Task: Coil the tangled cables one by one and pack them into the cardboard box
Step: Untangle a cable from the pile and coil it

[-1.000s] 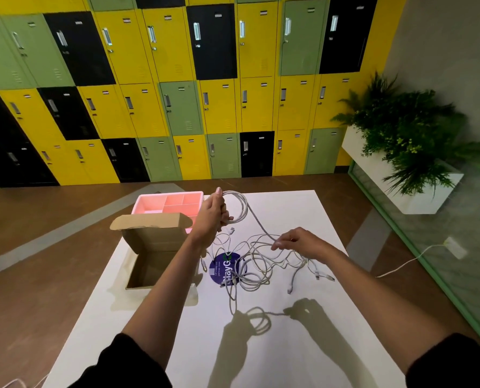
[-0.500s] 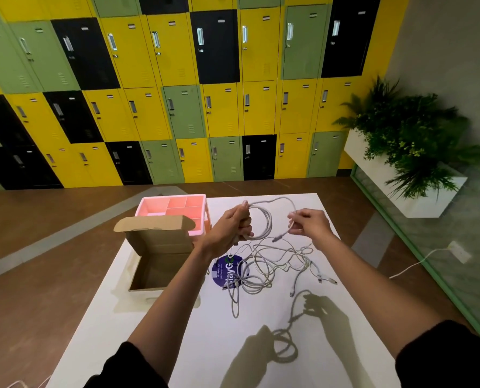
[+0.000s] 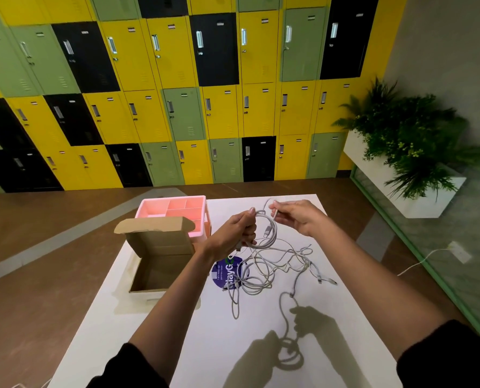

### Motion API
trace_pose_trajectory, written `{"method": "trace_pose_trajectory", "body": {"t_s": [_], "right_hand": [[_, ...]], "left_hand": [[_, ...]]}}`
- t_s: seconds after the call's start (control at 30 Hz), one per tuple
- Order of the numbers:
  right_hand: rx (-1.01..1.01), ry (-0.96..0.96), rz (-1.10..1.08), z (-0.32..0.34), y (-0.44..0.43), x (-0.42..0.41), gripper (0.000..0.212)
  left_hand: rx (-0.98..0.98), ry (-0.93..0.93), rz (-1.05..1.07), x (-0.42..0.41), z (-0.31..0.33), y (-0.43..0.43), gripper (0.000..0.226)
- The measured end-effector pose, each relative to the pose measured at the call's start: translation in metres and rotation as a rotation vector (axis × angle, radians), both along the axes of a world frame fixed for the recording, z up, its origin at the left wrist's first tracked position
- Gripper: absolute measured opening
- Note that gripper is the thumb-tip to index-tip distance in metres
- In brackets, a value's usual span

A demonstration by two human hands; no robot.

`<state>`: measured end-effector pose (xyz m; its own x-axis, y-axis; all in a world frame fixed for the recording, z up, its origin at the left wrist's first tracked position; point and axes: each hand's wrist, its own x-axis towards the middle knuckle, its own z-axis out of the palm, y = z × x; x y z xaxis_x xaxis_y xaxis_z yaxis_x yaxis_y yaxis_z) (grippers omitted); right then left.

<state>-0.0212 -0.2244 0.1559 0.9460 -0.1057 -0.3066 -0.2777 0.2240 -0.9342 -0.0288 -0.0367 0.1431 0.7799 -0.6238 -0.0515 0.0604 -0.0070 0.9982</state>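
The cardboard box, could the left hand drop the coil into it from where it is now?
Probably yes. The box stands open with its lid up, just left of the left hand, which has its grip shut on the coil. Nothing lies between them, though strands trail into the pile.

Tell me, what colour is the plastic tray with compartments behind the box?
Pink plastic compartment tray, head view.

White table [image 3: 222,348]: box [image 3: 160,273], tray [image 3: 174,211], cables [image 3: 264,273]
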Motion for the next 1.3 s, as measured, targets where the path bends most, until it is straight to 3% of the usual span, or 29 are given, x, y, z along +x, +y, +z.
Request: {"method": "trace_pose_trajectory", "body": {"t_s": [0.23,0.37,0.57,0.8,0.9,1.07,1.17,1.3], "right_hand": [[0.091,0.132,0.072,0.003,0.012,-0.006,0.011],[-0.076,0.163,0.229,0.004,0.014,-0.011,0.016],[-0.208,0.073,0.318,0.011,0.018,-0.011,0.028],[-0.213,-0.046,0.454,0.016,0.018,-0.019,0.015],[-0.367,-0.094,0.471,0.015,0.018,-0.019,0.034],[-0.769,-0.083,0.285,0.020,0.030,-0.014,0.059],[-0.989,-0.017,0.178,0.028,0.036,-0.014,0.060],[-1.042,0.051,0.222,0.038,0.041,-0.010,0.055]], "left_hand": [[0.031,-0.053,0.006,-0.001,-0.002,-0.002,0.035],[0.091,-0.110,0.052,0.000,-0.006,-0.002,0.034],[0.096,-0.145,0.149,0.002,-0.009,-0.006,0.032],[0.100,-0.191,0.238,0.004,-0.008,-0.006,0.031],[0.089,-0.198,0.273,0.004,-0.007,-0.006,0.032],[0.136,-0.219,0.364,0.001,-0.009,-0.009,0.034],[0.177,-0.280,0.438,-0.001,-0.009,-0.013,0.034],[0.234,-0.376,0.498,-0.004,-0.006,-0.016,0.033]]}}
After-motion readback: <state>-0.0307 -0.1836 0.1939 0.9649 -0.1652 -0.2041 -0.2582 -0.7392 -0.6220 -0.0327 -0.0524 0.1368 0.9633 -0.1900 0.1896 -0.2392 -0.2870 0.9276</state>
